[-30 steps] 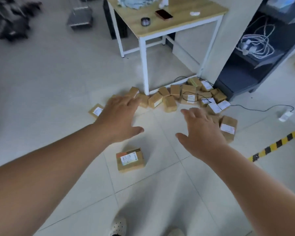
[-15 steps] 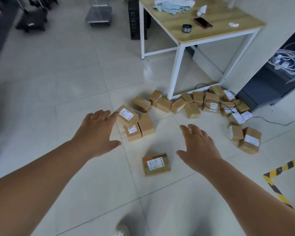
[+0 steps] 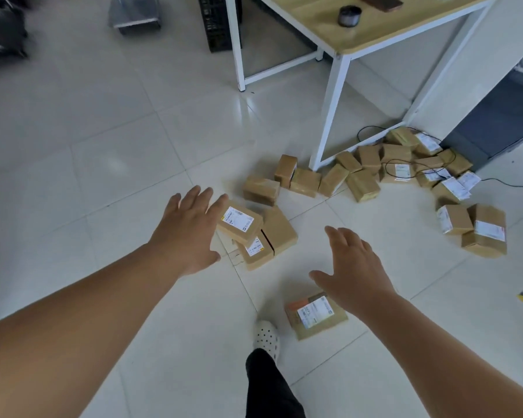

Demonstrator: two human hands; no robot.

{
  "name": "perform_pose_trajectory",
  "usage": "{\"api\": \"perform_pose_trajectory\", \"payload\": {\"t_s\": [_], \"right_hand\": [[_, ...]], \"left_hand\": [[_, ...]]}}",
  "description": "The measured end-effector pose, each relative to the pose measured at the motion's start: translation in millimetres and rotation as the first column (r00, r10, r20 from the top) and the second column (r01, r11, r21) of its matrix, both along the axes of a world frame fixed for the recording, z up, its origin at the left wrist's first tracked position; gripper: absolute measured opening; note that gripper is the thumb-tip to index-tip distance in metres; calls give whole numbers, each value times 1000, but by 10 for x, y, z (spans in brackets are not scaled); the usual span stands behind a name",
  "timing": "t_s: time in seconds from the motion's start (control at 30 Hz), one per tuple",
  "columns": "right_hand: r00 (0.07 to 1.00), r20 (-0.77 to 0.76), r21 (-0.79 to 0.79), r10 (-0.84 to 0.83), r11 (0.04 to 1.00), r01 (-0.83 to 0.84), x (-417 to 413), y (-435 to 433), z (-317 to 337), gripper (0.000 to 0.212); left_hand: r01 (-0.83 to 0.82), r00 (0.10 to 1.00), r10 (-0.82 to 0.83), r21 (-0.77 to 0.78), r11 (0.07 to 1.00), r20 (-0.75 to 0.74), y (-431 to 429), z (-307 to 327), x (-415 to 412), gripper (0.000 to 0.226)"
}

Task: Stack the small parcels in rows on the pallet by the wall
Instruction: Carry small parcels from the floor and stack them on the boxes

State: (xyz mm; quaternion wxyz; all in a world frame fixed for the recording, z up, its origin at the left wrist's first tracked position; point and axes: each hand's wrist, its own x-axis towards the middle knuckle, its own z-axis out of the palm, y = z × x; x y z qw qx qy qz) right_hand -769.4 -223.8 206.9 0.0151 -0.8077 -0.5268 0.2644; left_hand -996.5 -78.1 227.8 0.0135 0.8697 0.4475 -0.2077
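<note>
STEP: reach | HANDS: left hand (image 3: 187, 233) and right hand (image 3: 354, 267) spread, empty | ITEMS: parcels (image 3: 361, 184) loose on floor (image 3: 103, 146), cluster of 3 (image 3: 277, 229) just beside left hand; pallet unseen | METHOD: grip top parcel (image 3: 239, 220) across both sides, lift straight.

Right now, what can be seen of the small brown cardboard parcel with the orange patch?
The small brown cardboard parcel is a closed flat box, white printed label and orange patch on top. It lies flat on the pale tiled floor, alone, beside a white shoe but not touching it. The open right hand covers its far corner; touch cannot be told.
</note>
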Motion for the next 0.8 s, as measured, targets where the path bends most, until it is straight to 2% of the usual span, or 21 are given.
{"api": "perform_pose_trajectory", "payload": {"t_s": [0.17,0.4,0.67,0.8], "right_hand": [[996,-62,-26,-63,998,61,-101,1098,-755,91],[983,-95,-19,-158,987,157,-369,2220,-2038,91],[941,-78,-160,-328,936,313,-726,2544,-4195,96],[935,-83,-238,-344,918,317,-911,2567,-5182,98]], "left_hand": [[94,992,-97,-31,995,-80,1054,-705,123,113],[191,977,-199,-100,977,-79,2241,-2055,222,121],[363,921,-381,-173,916,-83,2933,-4059,323,128],[431,870,-465,-205,879,-163,3104,-4861,386,145]]}}
